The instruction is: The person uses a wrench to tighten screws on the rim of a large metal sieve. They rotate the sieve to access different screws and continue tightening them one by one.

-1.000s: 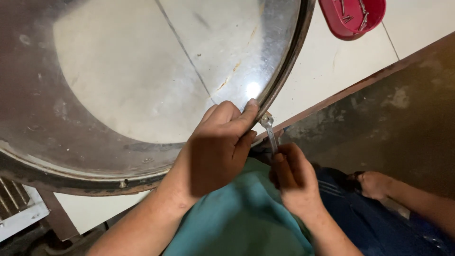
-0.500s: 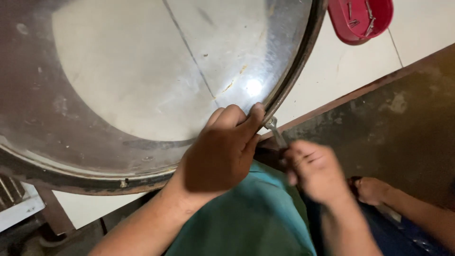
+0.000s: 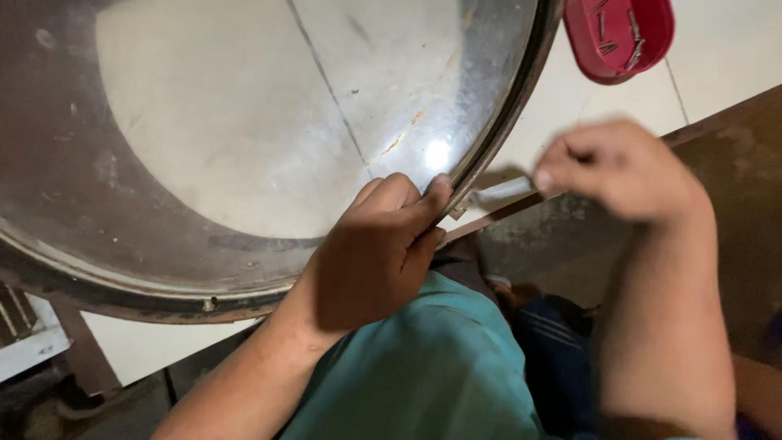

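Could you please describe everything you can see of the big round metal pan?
The round metal pan is wide, shallow and shiny, with a dull, stained band inside its dark rolled rim. It mirrors pale floor tiles and a light glare. It stands tilted toward the camera. The left hand grips its lower right rim, fingers hooked over the edge.

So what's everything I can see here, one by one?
Round metal pan: one, shiny grey with a dark rim, fills the upper left, floor tiles mirrored in it.
Thin metal tool: one, silvery, blurred, at the pan's rim; kind unclear.
Red tray: one, top right on the floor, holding small metal pieces.
Tiled floor: pale, right of the pan.
Dark board: one, brown, right side.
Teal cloth: bottom centre, over the lap.
Left hand: grip closed on the pan's rim.
Right hand: blurred, pinching the tool's end.
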